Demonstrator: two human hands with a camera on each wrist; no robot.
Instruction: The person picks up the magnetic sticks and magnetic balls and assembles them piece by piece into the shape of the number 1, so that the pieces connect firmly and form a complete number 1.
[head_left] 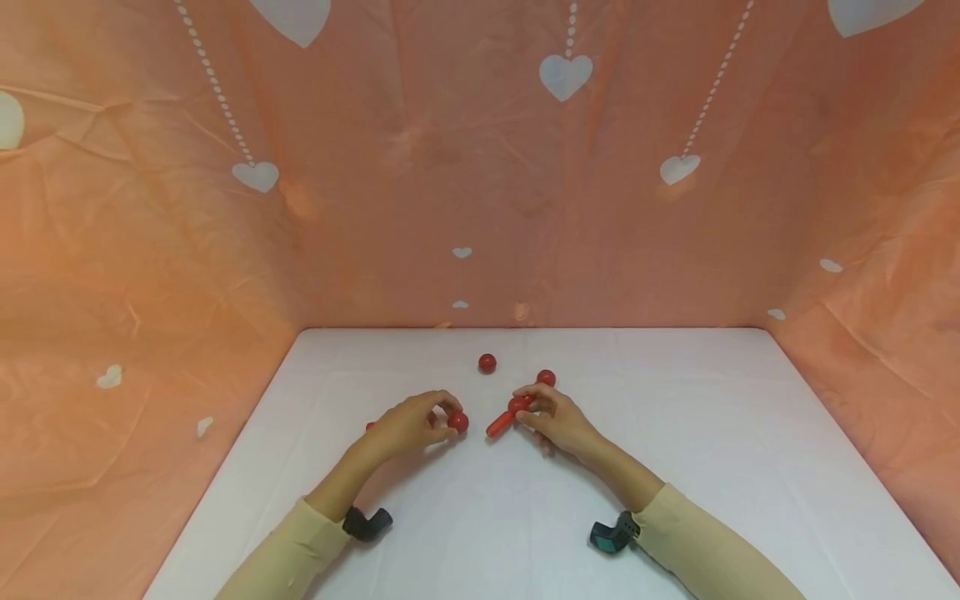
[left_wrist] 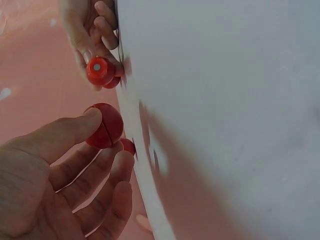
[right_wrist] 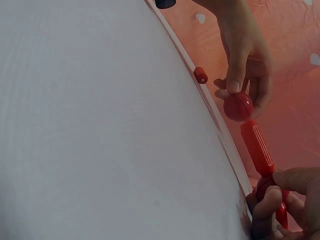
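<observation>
My left hand (head_left: 411, 425) pinches a glossy red ball (head_left: 458, 422) between thumb and fingers, and a seam line shows round it in the left wrist view. To the right, my right hand (head_left: 562, 423) grips a red rod-and-ball piece by its middle ball (head_left: 517, 405). A slotted red rod (right_wrist: 258, 147) sticks out from that ball toward the left hand, its end close to the left hand's ball. The rod's end face (left_wrist: 97, 67) shows a small pale dot. At the piece's far end is another red ball (head_left: 546, 377); fingers partly cover the link between.
A loose red ball (head_left: 487, 363) lies on the white table (head_left: 675, 400) farther back. A short red rod (right_wrist: 200, 75) lies beyond the left hand, mostly hidden by it in the head view. Orange cloth (head_left: 412, 192) with white hearts encloses the table's back and sides.
</observation>
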